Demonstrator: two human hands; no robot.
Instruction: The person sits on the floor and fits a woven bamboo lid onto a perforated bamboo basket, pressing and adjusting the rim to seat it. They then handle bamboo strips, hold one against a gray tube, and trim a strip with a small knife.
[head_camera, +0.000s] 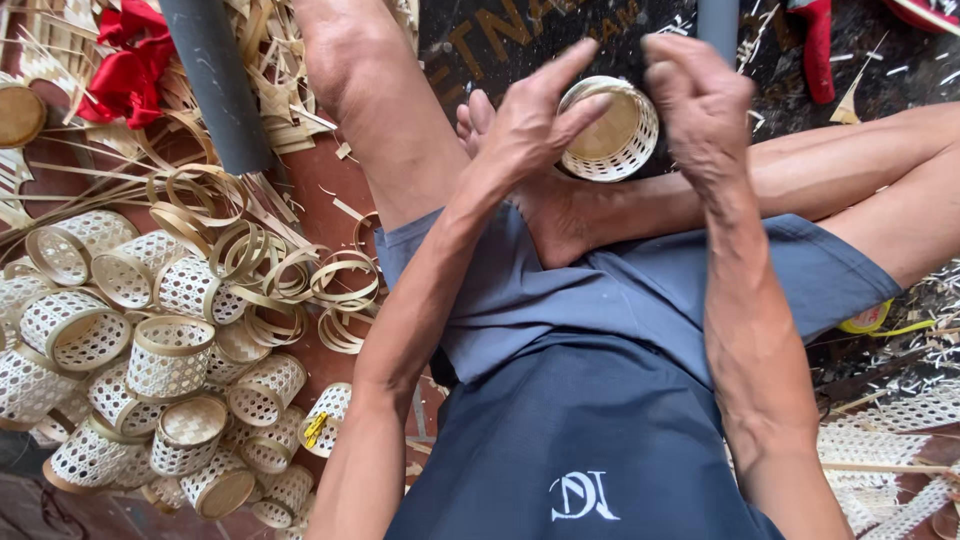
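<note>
One head camera, looking steeply down over my own lap.

I'm seeing from above and close in: my left hand (530, 125) and right hand (700, 105) sit high in the frame, forearms running back toward the lens, floor spreading out left of the left hand.

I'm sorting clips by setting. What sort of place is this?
Likely a basket-weaving workshop floor: a heap of small woven baskets, loose bamboo strip rings, and one basket in the left hand.
</note>
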